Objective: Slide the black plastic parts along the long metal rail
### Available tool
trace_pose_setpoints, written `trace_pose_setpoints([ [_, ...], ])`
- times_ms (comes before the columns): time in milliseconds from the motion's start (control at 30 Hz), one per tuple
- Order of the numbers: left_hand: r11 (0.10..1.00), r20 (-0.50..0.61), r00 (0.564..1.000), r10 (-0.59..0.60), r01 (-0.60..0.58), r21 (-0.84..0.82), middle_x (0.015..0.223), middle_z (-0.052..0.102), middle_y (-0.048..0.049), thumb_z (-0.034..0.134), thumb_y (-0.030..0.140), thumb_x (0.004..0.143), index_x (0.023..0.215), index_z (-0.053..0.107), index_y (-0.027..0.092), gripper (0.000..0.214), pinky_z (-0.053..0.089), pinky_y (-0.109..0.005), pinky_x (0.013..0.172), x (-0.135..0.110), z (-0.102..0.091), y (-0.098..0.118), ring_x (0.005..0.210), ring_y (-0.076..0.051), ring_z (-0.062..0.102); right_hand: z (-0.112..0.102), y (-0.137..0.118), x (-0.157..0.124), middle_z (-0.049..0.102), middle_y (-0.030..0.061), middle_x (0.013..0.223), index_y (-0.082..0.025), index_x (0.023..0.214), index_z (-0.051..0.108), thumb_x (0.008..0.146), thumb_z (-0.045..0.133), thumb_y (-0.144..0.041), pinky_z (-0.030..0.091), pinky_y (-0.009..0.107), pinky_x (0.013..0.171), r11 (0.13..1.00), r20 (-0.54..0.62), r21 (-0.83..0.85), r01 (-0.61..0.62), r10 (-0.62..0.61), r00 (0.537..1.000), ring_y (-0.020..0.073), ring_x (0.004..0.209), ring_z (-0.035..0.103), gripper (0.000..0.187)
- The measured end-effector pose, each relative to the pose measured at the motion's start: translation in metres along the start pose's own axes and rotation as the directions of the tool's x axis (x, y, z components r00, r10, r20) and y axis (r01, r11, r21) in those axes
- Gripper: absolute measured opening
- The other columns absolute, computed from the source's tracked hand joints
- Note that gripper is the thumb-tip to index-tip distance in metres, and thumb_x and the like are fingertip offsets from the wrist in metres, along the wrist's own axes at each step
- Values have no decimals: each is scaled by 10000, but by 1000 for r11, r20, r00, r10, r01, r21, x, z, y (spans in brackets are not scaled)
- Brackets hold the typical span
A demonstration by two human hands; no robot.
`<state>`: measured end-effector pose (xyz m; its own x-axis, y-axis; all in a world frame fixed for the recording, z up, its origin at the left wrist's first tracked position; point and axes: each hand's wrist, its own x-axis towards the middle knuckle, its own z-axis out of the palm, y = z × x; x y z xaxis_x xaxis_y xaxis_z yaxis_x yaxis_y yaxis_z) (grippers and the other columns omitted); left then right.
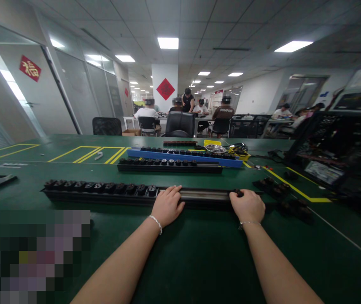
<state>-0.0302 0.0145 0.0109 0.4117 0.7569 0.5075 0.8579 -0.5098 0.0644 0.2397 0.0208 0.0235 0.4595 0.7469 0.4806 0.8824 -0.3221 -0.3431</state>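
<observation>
A long black rail [206, 195] lies across the green table in front of me, its left half filled with several black round parts [104, 187]. My left hand [167, 206] rests on the rail's middle, fingers stretched flat beside the last part in the row. My right hand [247, 205] is curled at the rail's right end, its fingers pressed on a small black part [239, 193]. Both wrists wear thin bracelets.
Behind lie a second black rail [169, 166] and a blue rail [185, 155], both holding parts. Loose black parts [273, 188] sit at the right, near a dark machine [335, 156]. A metal bowl [215, 148] stands farther back. Seated people work at distant tables.
</observation>
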Motion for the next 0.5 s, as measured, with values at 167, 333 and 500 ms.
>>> trace_pose_setpoints([
  [167, 1000, -4, 1000, -2, 2, 3, 1323, 550, -56, 517, 337, 849, 911, 622, 205, 179, 437, -432, 944, 0, 0, 0, 1206, -250, 491, -4, 4, 2, 663, 123, 906, -126, 945, 689, 754, 418, -356, 396, 365, 769, 999, 0, -22, -28, 28, 1000, 262, 884, 560, 403],
  [333, 1000, -7, 1000, 1, -1, 8, 1325, 548, -57, 519, 333, 848, 906, 620, 206, 172, 441, -436, 933, 0, 0, 0, 1207, -253, 491, -5, 7, 3, 662, 126, 920, -124, 951, 689, 753, 424, -349, 397, 366, 765, 999, -7, -25, -37, 37, 999, 261, 885, 562, 400],
  [500, 1000, -11, 1000, 3, -3, 16, 1327, 546, -57, 519, 336, 848, 905, 617, 204, 174, 440, -431, 935, 0, 1, -1, 1206, -251, 493, -3, 9, 5, 663, 123, 900, -121, 947, 694, 746, 441, -343, 400, 359, 763, 999, -28, -27, -48, 47, 998, 252, 866, 563, 391],
])
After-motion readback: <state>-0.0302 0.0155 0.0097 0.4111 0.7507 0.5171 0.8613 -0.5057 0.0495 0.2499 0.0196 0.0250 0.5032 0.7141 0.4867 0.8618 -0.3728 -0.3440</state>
